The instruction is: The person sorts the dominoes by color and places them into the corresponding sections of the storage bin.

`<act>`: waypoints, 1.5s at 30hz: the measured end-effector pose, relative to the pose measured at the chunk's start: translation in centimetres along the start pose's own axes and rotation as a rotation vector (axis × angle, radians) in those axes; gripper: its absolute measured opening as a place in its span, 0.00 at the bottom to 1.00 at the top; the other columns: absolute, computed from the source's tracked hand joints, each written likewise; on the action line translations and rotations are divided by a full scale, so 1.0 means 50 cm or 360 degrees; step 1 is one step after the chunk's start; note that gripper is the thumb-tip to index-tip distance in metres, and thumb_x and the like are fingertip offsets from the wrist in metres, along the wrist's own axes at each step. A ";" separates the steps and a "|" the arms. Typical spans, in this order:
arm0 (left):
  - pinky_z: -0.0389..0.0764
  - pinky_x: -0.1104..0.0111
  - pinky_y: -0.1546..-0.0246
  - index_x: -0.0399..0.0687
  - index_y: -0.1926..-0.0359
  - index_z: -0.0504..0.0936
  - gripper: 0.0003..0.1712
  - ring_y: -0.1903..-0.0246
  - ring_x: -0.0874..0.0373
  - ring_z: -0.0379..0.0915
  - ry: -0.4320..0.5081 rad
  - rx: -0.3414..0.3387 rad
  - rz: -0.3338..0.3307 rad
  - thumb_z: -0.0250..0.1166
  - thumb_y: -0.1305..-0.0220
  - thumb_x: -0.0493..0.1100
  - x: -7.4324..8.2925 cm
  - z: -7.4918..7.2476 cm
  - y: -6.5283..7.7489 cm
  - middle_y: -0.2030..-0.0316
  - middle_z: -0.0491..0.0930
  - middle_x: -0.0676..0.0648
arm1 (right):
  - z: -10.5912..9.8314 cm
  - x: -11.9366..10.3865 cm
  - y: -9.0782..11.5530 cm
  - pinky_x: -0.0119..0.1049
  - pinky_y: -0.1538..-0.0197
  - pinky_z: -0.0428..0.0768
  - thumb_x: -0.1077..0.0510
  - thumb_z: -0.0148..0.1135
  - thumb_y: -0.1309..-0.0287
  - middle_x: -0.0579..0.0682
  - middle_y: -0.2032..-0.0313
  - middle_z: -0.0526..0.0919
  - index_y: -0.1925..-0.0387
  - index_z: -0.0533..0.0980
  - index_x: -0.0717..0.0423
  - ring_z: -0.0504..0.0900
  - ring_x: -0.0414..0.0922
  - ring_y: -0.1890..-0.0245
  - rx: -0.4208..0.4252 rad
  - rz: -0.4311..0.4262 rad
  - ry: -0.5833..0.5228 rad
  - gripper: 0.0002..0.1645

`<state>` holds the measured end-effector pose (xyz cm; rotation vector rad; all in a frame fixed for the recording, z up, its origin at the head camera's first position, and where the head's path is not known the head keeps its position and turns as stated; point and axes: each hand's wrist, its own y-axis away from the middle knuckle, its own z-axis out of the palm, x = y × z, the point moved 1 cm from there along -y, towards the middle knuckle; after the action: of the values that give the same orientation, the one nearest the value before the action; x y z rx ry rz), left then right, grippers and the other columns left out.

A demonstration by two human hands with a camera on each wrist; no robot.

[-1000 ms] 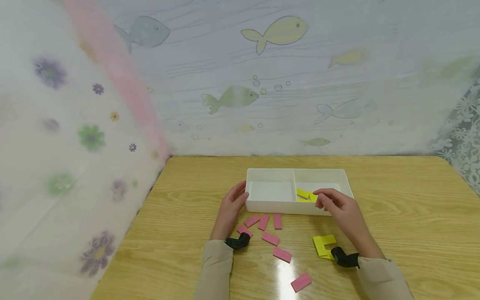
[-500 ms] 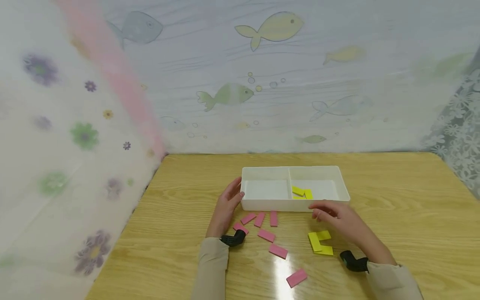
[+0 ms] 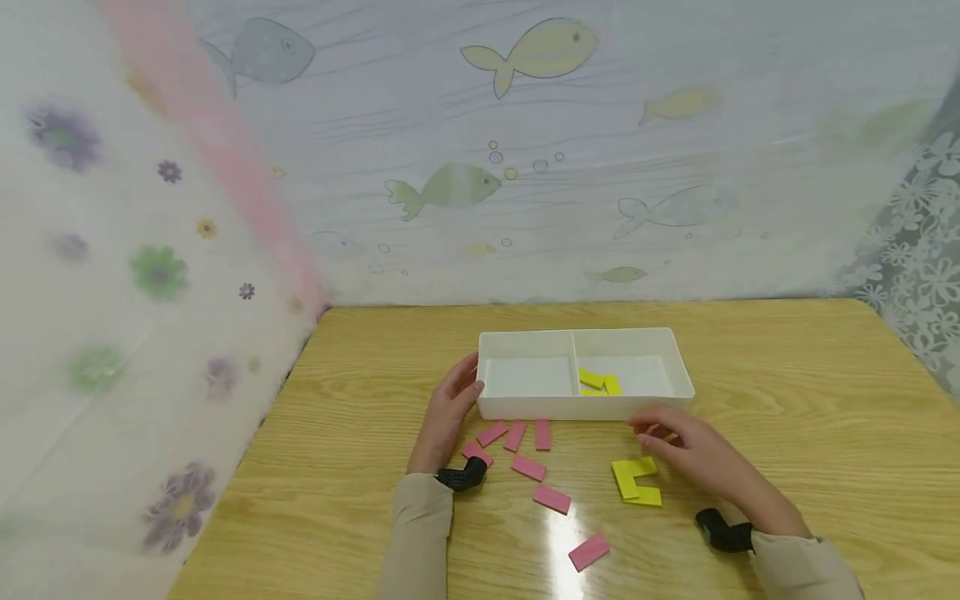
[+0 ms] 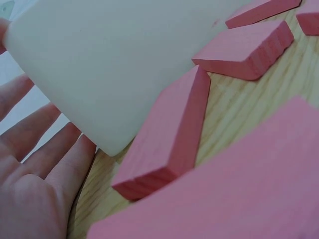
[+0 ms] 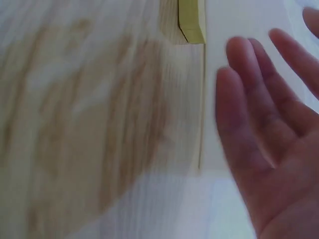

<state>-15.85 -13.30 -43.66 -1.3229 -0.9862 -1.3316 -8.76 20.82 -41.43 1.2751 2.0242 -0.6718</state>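
Observation:
A white two-compartment tray stands on the wooden table. My left hand rests against its left end, fingers stretched along the end wall in the left wrist view. My right hand hovers by the tray's front right corner, fingers spread loosely with nothing between them. Several yellow blocks lie in the right compartment; the left one holds none. Below the right hand, more yellow blocks form an open-sided shape on the table. Several flat pink blocks lie scattered in front of the tray.
One pink block lies apart from the others, nearest the person. Behind the wooden table hangs a pale cloth with fish drawings. A flower-patterned cloth borders the left side.
My right hand has drawn back from over the right compartment to the front of the tray, bringing the yellow blocks inside into full view. The left hand has stayed at the tray's end.

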 end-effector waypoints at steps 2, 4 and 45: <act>0.57 0.59 0.41 0.44 0.35 0.58 0.28 0.37 0.52 0.50 -0.0001 -0.0011 -0.0014 0.53 0.35 0.39 0.013 0.002 0.005 0.36 0.56 0.43 | 0.001 -0.002 0.001 0.33 0.59 0.75 0.47 0.53 0.41 0.45 0.58 0.77 0.51 0.73 0.52 0.75 0.39 0.61 -0.0080 0.0016 0.0003 0.19; 0.57 0.60 0.41 0.46 0.35 0.59 0.29 0.37 0.52 0.50 -0.0011 -0.0020 -0.0025 0.54 0.36 0.42 0.025 0.005 0.010 0.36 0.56 0.43 | 0.003 -0.005 0.003 0.34 0.59 0.74 0.45 0.53 0.42 0.45 0.57 0.76 0.50 0.72 0.52 0.74 0.40 0.60 -0.0157 0.0051 0.0027 0.23; 0.59 0.60 0.42 0.44 0.35 0.57 0.30 0.38 0.50 0.53 -0.0034 -0.0052 -0.0051 0.53 0.36 0.43 0.033 0.005 0.011 0.36 0.56 0.42 | 0.031 -0.057 0.003 0.38 0.65 0.72 0.55 0.70 0.62 0.45 0.63 0.70 0.55 0.76 0.51 0.68 0.41 0.65 -0.0151 0.0003 0.0701 0.26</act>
<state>-15.16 -13.30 -42.03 -1.3535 -1.0075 -1.3656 -7.33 18.13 -40.32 1.4638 2.3699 -0.3033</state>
